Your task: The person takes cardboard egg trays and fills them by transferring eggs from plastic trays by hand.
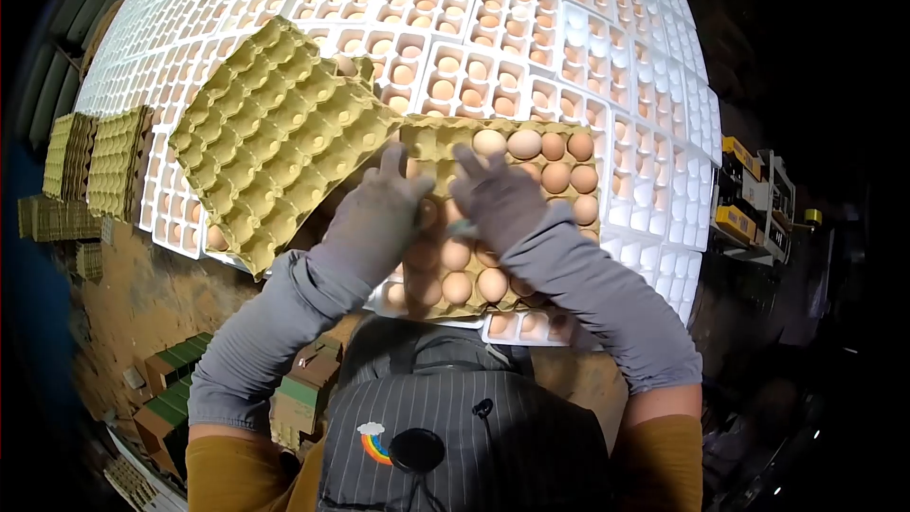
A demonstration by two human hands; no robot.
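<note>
A moulded pulp egg tray (441,139) lies in front of me, with brown and pale eggs (556,177) in most of its visible cups. A few cups in its far left corner hold no egg. My left hand (372,218), in a grey glove, reaches over the tray's left side; its fingers are apart beside an egg (412,169). Over the middle, my gloved right hand (507,207) points its spread, slightly blurred fingers down at the cups. Both hands hide some eggs beneath them. Left of them, an eggless pulp tray (275,137) lies tilted.
White egg trays (517,14) filled with eggs spread across the wide surface beyond. Stacked pulp trays (118,161) stand at the left. Green-and-brown boxes (175,408) are on the floor at lower left. A rack with yellow items (739,218) stands at the right.
</note>
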